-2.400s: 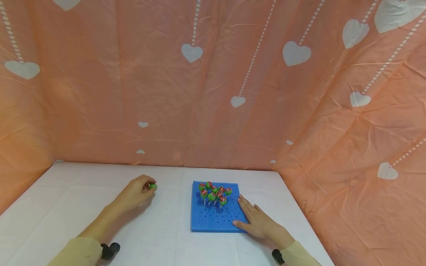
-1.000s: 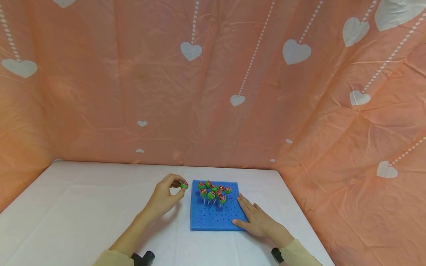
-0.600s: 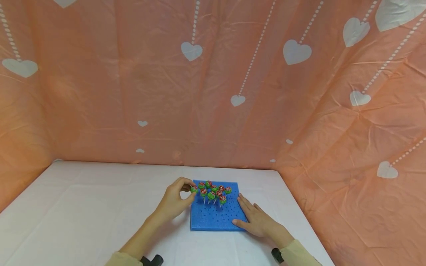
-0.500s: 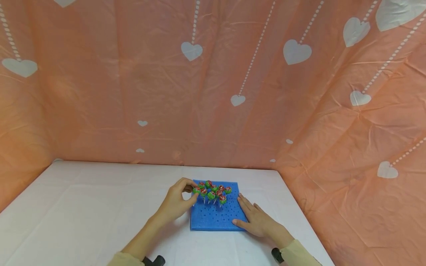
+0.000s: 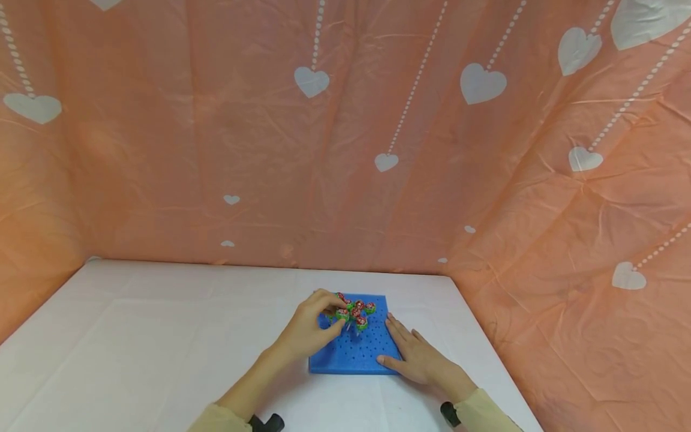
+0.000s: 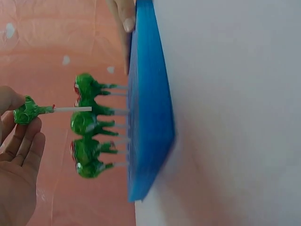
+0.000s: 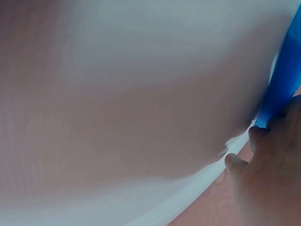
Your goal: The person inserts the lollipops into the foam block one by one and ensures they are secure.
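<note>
My left hand (image 5: 313,324) pinches a lollipop (image 6: 29,111) in a green wrapper by its candy head, between thumb and fingers. Its white stick points at the blue foam board (image 5: 345,360) and ends in the air, short of the board. Several red and green lollipops (image 5: 360,323) stand upright in the board's holes, toward its far half; the left hand covers some of them in the head view. My right hand (image 5: 421,360) rests with straight fingers on the board's right edge, thumb on top. In the right wrist view, the fingers touch the board's side (image 7: 282,80).
The board lies on a white-covered table (image 5: 135,336). Rows of small holes show in its near half. An orange curtain (image 5: 259,150) with white hearts hangs behind the table and along its sides. A black wrist strap (image 5: 267,423) sits on the left forearm.
My left hand has carried the lollipop rightward from the table's left part to above the standing lollipops. The right hand and the board have stayed put.
</note>
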Demonstrator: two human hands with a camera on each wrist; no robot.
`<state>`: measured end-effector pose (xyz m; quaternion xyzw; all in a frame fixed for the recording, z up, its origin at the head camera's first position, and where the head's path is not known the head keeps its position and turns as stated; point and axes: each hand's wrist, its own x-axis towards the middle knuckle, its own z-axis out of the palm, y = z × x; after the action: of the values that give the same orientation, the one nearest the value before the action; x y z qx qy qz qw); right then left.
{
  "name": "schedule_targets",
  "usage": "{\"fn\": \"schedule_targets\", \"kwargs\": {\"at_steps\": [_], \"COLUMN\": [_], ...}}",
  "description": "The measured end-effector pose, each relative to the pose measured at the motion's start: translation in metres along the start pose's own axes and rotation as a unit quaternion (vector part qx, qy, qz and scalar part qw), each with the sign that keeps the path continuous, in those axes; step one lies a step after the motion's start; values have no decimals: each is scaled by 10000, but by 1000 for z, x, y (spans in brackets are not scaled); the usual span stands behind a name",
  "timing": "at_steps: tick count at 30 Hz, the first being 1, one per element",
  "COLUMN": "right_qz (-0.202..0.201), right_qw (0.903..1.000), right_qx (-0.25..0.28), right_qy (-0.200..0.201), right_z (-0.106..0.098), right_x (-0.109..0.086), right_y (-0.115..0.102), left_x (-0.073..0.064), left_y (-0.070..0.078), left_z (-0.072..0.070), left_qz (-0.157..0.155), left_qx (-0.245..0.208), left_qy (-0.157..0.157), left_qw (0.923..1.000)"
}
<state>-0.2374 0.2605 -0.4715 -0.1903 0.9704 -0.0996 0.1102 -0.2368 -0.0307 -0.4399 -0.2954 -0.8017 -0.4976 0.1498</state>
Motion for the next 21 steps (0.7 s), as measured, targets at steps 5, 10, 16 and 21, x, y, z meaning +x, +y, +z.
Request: {"fn": "schedule_targets", "kwargs": {"at_steps": [5,10,16,21], "right_qz": [-24,-7,-10,-2], "right_qw": [9999,9999,10000,10000], "right_qx": [-97,-94,-77,-79], "right_qy": [70,37,15,11], "right_z": [1,1,0,1], "right_x": [0,1,1,1], "right_y": [0,1,1,2], "left_x": [6,11,17,23], "left_y": [6,10,14,16], "left_z": [11,21,30,34], "left_qz": [-7,10,67,48], "left_qx": [-57,-93,-82,194], "left_qy": [-218,-332,-507,-675], "left_qw": [9997,9994,9987,9975]}}
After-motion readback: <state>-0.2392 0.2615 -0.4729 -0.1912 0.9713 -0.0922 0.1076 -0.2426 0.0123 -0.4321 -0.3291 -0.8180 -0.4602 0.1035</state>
